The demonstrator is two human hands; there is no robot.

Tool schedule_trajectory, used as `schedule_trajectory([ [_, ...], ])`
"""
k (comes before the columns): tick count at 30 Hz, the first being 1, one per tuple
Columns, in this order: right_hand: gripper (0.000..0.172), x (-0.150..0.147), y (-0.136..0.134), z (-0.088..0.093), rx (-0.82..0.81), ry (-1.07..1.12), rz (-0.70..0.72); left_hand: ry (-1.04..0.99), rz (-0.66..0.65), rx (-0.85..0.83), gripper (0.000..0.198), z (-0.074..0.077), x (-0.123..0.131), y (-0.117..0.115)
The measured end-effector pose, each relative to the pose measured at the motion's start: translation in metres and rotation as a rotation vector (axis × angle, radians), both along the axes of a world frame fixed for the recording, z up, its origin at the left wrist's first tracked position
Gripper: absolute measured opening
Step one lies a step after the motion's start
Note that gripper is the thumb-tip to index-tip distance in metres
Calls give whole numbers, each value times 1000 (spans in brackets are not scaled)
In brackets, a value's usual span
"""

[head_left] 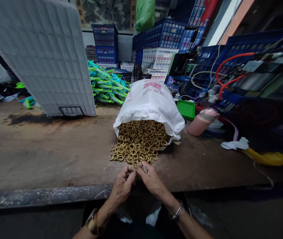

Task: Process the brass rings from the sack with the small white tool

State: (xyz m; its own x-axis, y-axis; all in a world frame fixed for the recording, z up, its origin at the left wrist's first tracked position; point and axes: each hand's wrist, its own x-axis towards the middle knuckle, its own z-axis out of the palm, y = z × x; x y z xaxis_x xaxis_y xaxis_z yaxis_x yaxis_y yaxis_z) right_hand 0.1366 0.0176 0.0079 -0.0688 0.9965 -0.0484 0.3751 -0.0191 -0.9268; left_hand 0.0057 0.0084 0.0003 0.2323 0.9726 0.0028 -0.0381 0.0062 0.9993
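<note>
Loose gold-coloured metal rings (138, 149) spill in a pile from the mouth of a white woven sack (148, 103) lying on its side. Just in front of the pile, near the table edge, my two hands meet at the fingertips. My left hand (123, 182) is closed in a pinch on what looks like one of the rings, mostly hidden by the fingers. Between the thumb and fingers of my right hand (152, 181) is a small, slim grey metal tool (144, 168); its exact kind is unclear.
A tall grey padded panel (47, 56) stands on the brown table (44, 159) at left. Bright green and blue pieces (106, 84) are heaped behind it. A pink bottle (202, 122), green tray (185, 109) and hoses stand right of the sack. Stacked crates (163, 33) fill the back.
</note>
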Motion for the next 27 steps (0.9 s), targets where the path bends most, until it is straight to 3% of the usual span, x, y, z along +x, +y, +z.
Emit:
schedule_trajectory([
  [5,32,-1,-3,6,29,-10,20,-145,-71,-208,33,-1,0,-4],
  [11,28,1,-5,6,18,26,13,-232,-67,-300,34,7,-1,-10],
  [14,18,3,-8,4,104,-160,-16,-229,-31,-308,34,8,0,-12],
  [17,11,4,-15,3,144,-369,98,-252,-10,-294,34,3,2,-14],
  [21,20,2,-21,4,164,-581,154,-311,5,-256,32,-1,4,-16],
  [27,24,0,-21,4,158,-676,177,-235,24,-207,33,9,5,-18],
])
